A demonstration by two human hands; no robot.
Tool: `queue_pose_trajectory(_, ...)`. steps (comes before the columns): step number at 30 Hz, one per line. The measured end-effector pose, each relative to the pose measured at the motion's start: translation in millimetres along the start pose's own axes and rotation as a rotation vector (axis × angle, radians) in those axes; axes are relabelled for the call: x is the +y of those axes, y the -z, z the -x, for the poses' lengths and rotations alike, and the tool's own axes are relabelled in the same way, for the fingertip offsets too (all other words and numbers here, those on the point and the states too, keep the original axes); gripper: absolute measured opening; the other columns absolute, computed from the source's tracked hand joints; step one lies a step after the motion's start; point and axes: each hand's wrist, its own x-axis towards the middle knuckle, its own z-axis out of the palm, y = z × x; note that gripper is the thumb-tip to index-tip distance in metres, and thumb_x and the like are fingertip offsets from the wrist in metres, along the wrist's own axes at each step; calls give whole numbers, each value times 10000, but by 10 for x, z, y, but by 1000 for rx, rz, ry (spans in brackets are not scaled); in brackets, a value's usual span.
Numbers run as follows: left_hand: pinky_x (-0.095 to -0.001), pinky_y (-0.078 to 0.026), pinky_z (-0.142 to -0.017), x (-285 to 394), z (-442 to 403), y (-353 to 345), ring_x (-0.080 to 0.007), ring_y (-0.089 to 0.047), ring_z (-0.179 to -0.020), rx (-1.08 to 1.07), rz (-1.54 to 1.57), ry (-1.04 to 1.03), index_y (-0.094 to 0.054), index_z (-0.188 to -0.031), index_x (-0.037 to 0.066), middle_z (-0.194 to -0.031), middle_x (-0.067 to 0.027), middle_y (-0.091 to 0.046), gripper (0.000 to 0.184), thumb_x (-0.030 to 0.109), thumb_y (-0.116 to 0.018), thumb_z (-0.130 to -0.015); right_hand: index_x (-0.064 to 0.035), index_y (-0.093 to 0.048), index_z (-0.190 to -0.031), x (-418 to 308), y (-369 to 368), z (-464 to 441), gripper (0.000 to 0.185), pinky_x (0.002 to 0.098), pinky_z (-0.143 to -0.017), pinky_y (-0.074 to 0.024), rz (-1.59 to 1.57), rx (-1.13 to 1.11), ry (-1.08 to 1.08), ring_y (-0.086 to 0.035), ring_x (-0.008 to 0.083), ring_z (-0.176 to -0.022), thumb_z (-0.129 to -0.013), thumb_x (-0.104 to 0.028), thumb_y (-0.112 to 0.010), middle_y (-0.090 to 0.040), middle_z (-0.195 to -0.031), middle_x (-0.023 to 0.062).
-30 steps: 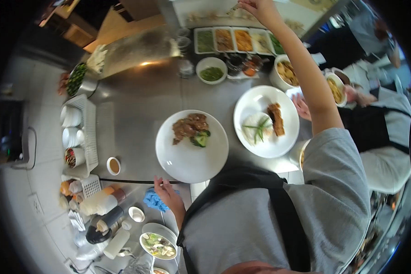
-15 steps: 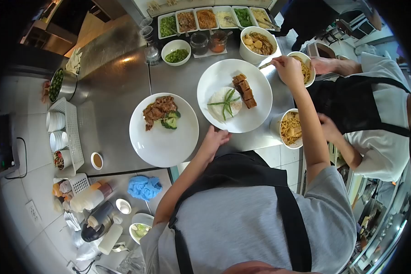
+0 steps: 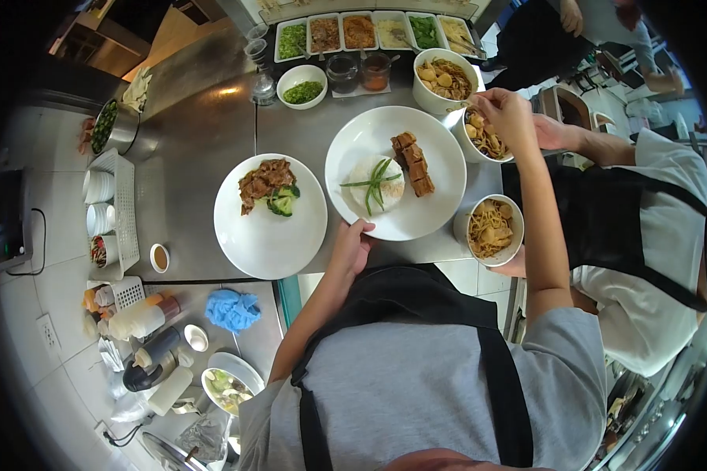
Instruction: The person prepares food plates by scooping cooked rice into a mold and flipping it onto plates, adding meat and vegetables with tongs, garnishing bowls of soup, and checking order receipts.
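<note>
My left hand [image 3: 353, 245] grips the near rim of a white plate [image 3: 440, 212], its thumb on top. On that plate are a mound of rice [image 3: 361, 174] crossed with green strips and a row of browned meat pieces [image 3: 412, 163]. My right hand [image 3: 507, 118] is raised over the noodle bowl [image 3: 485, 135] at the right. Its fingers are pinched together; I cannot make out what is between them. Left of my plate stands another white plate [image 3: 271, 243] with brown meat [image 3: 267, 184] and broccoli [image 3: 283, 202].
A co-worker's hand [image 3: 554, 132] reaches to the middle noodle bowl; their other hand [image 3: 517, 263] is at the front noodle bowl [image 3: 491, 230]. A third noodle bowl [image 3: 445, 78] stands behind. Garnish trays [image 3: 358, 33] line the back. A white basket [image 3: 124, 212] holds cups.
The plate in my left hand has shifted slightly left. My right hand stays near the bowls at the right. The co-worker's two noodle bowls have moved, the middle one leftward.
</note>
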Motion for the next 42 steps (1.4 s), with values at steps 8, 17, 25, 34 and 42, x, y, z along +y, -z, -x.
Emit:
queue_pose_trajectory(8,-427,-509,-897,491,755,-148,-268,-581,-1057,43,20,-143,-397,-1298,35,-1197,-122,-538,553,-34,-509,-761,18,-706,-879,-691,143,-208,225,232,-558,-507,-68,-226,46,-606,85,-574,-842,-202,-679,-649,-652,47)
queue_pose_trajectory(17,-430,-506,-902,1020,1152,146,-269,-586,-1068,164,46,-266,-404,-1296,43,-1228,-134,-539,558,-5,-519,-752,-1,-533,-1253,-1565,-568,-399,500,265,-653,-553,-101,-548,98,-644,146,-763,-871,-303,-647,-669,-925,105)
queue_pose_trajectory(25,-404,-548,-851,1575,1150,766,-289,-617,-1025,240,153,-438,-408,-1277,9,-1186,-171,-559,539,-13,-513,-748,-36,-410,-1377,-2000,-1882,85,827,349,-778,-527,73,-392,368,-664,301,-847,-711,-358,-778,-649,-1061,205)
queue_pose_trajectory(34,-387,-504,-926,2366,785,1523,-256,-605,-1045,196,237,-539,-512,-1138,-53,-1152,-157,-594,385,-15,-549,-757,-85,-524,-1304,-1945,-2108,120,453,264,-650,-517,-536,-328,-86,-633,121,-717,-955,-371,-480,-675,-988,114)
queue_pose_trajectory(42,-497,-504,-927,3294,-394,2336,-324,-615,-1003,175,268,-613,-436,-1172,-28,-1123,-182,-577,439,-56,-520,-742,-61,-418,-1357,-1019,-2570,1302,425,293,-565,-506,-357,-580,-361,-606,151,-613,-960,-200,-480,-638,-809,116)
